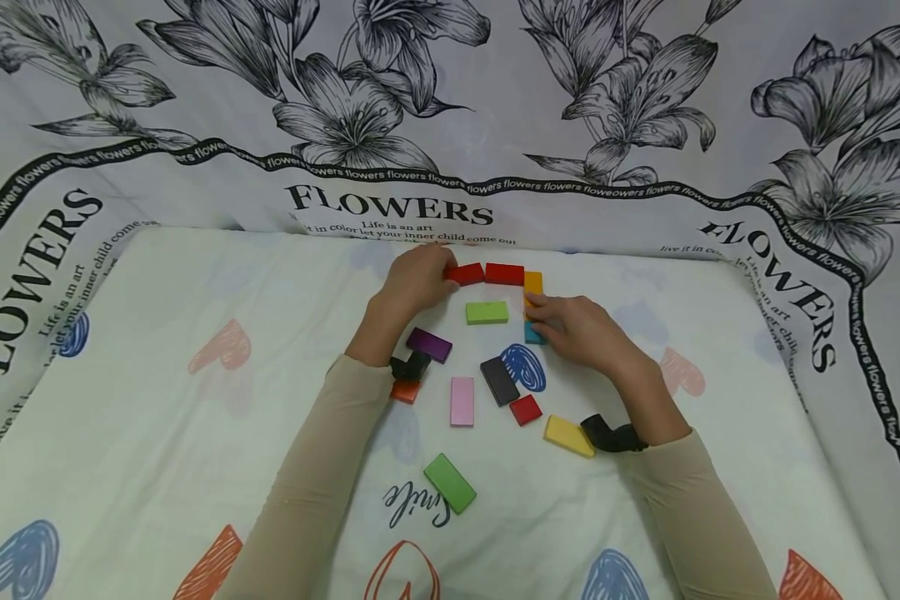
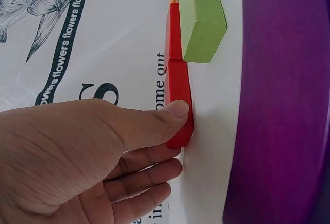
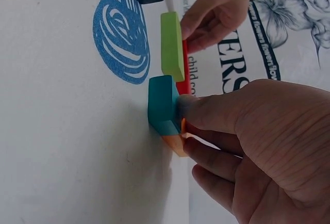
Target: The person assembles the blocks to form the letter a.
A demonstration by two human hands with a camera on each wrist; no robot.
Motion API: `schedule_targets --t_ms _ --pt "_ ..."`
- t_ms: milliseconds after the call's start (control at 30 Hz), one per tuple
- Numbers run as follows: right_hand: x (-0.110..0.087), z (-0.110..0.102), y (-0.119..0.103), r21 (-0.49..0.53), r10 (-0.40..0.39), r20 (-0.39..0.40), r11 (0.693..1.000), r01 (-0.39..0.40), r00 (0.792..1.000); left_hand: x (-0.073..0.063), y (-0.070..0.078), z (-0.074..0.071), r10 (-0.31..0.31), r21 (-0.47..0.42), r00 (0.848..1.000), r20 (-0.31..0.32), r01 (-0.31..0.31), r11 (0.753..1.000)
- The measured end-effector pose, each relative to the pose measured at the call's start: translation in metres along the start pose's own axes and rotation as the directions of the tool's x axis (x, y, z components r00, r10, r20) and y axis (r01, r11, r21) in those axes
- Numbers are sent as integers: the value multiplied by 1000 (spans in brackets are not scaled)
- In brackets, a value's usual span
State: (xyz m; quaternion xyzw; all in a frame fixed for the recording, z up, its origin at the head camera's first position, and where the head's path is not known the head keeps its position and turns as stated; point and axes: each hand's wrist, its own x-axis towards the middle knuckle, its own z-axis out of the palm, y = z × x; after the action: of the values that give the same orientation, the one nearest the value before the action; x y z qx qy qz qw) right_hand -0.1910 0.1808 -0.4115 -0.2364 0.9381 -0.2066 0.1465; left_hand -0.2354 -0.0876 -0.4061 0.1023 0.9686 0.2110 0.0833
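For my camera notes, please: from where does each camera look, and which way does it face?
Head: worn on the head, facing forward and down; left hand, right hand and both sleeves show.
Left wrist: worn there, facing the red block its hand pinches; left hand shows.
Right wrist: worn there, facing the teal block; both hands show.
Both wrist views share the light green block.

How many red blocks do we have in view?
3: left red block, held by the left hand; right red block, beside it; third red block, by the black block. More may be hidden.
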Motion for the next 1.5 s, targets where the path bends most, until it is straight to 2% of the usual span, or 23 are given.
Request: schedule_targets --t_ms 567,1500 --pt "-1 1 -2 10 -6 -12 1000 6 1000 3 -2 1 8 16 1000 13 -9 1000" --pt "-2 0 -1 8 -30 -12 1000 30 999 -1 0 1 0 10 1000 9 -1 1000"
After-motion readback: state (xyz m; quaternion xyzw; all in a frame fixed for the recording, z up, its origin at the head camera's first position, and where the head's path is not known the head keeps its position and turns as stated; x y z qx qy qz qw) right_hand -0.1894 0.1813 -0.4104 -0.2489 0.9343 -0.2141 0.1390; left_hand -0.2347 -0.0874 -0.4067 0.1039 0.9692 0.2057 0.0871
